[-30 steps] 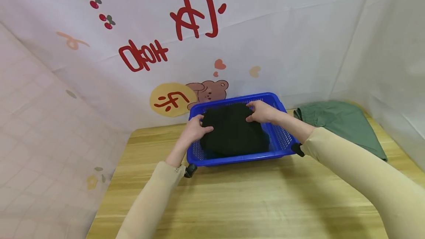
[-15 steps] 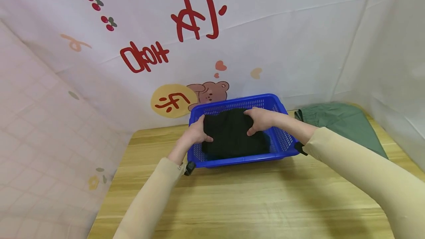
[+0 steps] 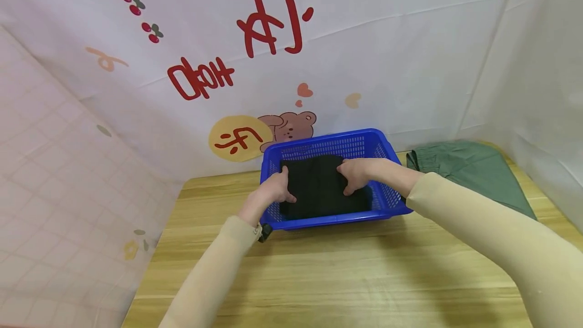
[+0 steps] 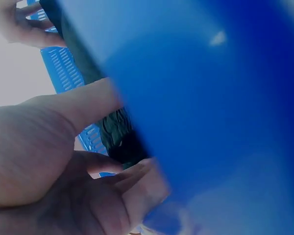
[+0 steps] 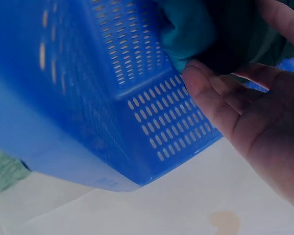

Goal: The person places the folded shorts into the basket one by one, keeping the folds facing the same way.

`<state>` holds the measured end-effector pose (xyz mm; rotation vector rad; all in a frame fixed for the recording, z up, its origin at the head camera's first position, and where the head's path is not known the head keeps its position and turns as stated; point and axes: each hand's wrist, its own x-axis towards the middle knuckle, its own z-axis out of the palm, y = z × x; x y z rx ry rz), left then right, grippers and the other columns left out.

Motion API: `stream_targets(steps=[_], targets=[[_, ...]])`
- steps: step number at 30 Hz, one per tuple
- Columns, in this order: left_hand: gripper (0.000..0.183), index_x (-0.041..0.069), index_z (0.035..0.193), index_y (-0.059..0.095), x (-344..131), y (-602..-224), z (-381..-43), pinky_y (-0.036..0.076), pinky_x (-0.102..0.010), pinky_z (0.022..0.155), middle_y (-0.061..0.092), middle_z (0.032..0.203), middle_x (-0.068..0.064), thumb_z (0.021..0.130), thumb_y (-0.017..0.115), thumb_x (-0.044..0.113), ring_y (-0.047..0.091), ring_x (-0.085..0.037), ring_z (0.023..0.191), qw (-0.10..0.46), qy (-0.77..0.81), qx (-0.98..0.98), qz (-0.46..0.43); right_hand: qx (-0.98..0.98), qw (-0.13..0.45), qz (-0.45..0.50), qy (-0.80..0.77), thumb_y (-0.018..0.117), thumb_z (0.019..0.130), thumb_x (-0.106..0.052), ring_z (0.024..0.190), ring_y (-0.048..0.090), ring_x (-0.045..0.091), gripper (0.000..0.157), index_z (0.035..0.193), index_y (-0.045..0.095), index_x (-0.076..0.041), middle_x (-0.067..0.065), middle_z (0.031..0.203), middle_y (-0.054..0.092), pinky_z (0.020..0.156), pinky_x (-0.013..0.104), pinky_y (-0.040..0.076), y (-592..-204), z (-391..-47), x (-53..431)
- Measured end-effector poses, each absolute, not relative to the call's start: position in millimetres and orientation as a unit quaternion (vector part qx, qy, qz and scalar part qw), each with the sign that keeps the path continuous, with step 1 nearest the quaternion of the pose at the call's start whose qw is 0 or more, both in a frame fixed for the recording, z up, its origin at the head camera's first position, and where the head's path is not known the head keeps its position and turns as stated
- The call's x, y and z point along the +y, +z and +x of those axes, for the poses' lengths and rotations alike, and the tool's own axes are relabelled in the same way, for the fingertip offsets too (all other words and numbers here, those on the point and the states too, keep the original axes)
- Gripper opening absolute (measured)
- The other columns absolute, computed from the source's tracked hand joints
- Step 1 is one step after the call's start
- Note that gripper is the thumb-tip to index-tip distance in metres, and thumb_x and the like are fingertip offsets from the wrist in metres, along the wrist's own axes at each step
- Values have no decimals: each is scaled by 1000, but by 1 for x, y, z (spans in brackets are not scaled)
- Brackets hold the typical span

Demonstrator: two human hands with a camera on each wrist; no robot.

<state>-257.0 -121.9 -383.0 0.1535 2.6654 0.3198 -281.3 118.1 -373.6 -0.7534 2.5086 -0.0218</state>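
Note:
A folded black garment [image 3: 316, 191] lies inside a blue plastic basket [image 3: 339, 219] with slotted walls. My left hand [image 3: 275, 188] holds the garment's left side, thumb over the top. At the opposite side my right hand [image 3: 356, 173] grips it with the thumb toward the front. In the right wrist view, the right fingers [image 5: 213, 95] are right at the dark cloth, and a teal cloth [image 5: 186, 32] bulges beside them. The basket's near wall fills much of the left wrist view and hides the left fingertips.
A folded green garment with a gathered waistband [image 3: 473, 171] lies on the wooden table [image 3: 337, 277] right of the basket. Behind the basket stands a white printed wall covering [image 3: 396, 65], which continues along both sides.
Both hands have come lower and nearer the basket's front with the black garment, which now sits deeper and flatter. More of the basket's back wall shows. The green garment stays put.

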Motion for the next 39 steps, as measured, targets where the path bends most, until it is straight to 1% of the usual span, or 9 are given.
stream_targets(steps=[3,10,15,17,20,23,25,32,39], targets=[[107,0,169,6,-119,-384,-255,46,-46,122,44,163,-27,96,79,25,54,-35,146,226,109,967,50,922,266,-281,23,72,100,-31,142,55,38,74,156,42,7,28,158,48,121,52,46,-376,-278,116],[107,0,168,6,-118,-389,-252,46,-45,122,47,161,-27,95,80,26,55,-35,145,210,106,971,48,920,273,-275,63,65,104,-33,146,53,37,72,159,38,4,26,163,43,123,51,45,-381,-275,113],[105,0,168,11,-119,-390,-246,46,-46,122,40,166,-28,94,81,26,52,-37,148,183,120,975,39,927,254,-268,62,65,104,-36,147,52,39,77,162,33,4,28,167,37,123,52,44,-384,-272,114],[103,1,168,14,-118,-390,-242,47,-48,121,36,168,-29,94,81,27,52,-39,148,160,130,978,41,933,236,-267,58,65,104,-38,147,52,42,79,163,32,3,28,167,37,121,53,46,-384,-269,116],[97,1,167,19,-118,-390,-236,48,-52,119,34,168,-29,96,78,32,52,-42,147,117,149,980,53,942,192,-273,47,66,103,-40,144,54,45,80,162,34,3,29,163,42,117,55,49,-384,-263,122],[89,3,167,24,-116,-390,-229,45,-56,121,34,169,-26,100,72,38,46,-45,151,77,172,980,68,948,145,-283,25,67,102,-41,142,54,47,77,160,39,2,30,159,48,114,58,51,-383,-255,129],[86,5,167,27,-116,-389,-224,44,-59,121,34,170,-25,101,69,41,42,-46,153,57,188,978,75,950,124,-285,7,66,103,-42,144,52,48,75,159,41,1,30,159,48,114,60,50,-383,-249,134],[81,12,167,29,-112,-392,-208,40,-62,123,33,172,-21,103,66,45,38,-45,157,16,253,964,85,957,68,-274,-64,64,104,-42,149,45,51,73,162,40,-4,28,163,43,118,64,43,-379,-228,151],[80,15,168,29,-101,-401,-185,36,-61,127,32,173,-17,103,65,47,35,-41,159,-19,319,944,87,948,-44,-287,-133,67,102,-40,148,47,51,71,159,45,-5,27,164,44,118,66,43,-389,-194,170]])
